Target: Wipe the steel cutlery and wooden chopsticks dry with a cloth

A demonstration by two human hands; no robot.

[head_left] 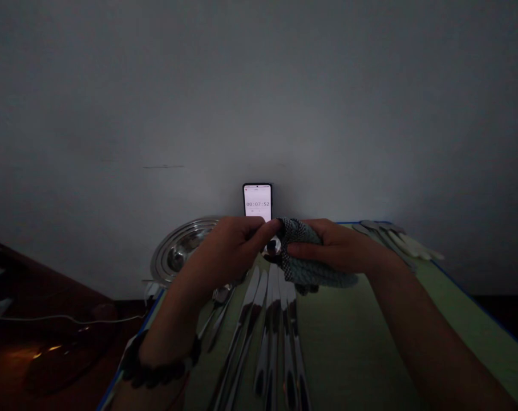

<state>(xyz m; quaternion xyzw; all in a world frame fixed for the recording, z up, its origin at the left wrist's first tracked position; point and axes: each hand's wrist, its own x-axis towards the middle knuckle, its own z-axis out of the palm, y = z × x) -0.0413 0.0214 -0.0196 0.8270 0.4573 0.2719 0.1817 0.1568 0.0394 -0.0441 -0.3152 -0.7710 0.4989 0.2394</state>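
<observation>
Small shiny metal piece (272, 246), rounded, perhaps a spoon's bowl: sits between the two hands, above the far tips of the knives, just below the lit phone as seen from the head. Only its bright curved face shows; the rest is behind fingers and cloth. Which way it points, and how its long axis runs, I cannot tell.

Left hand (237, 242): fingers curled in, closed; seems to grip the metal piece, contact mostly hidden. Thumb tip reaches the cloth's edge. Right hand (342, 245): closed on a grey-green cloth (306, 271) with a dark patterned border, bunched up against the metal.

Step looks like rubbing the piece with the cloth. Done well, I judge: left grip firm and steady, fold thick under the right thumb, light pressure into the hollow, then strokes along the length, bare fingertips off the finished face. Dim light; worth tilting the piece to check for smears.

Outward: knives (263, 305) fan out below, blades toward the wall, handles toward the wearer. Left of them, forks or spoons (218, 302); beyond, nested metal bowls (160, 257). More cutlery (389, 234) at the far right corner. Phone (257, 197) upright at the wall, reading 00:07:52.
</observation>
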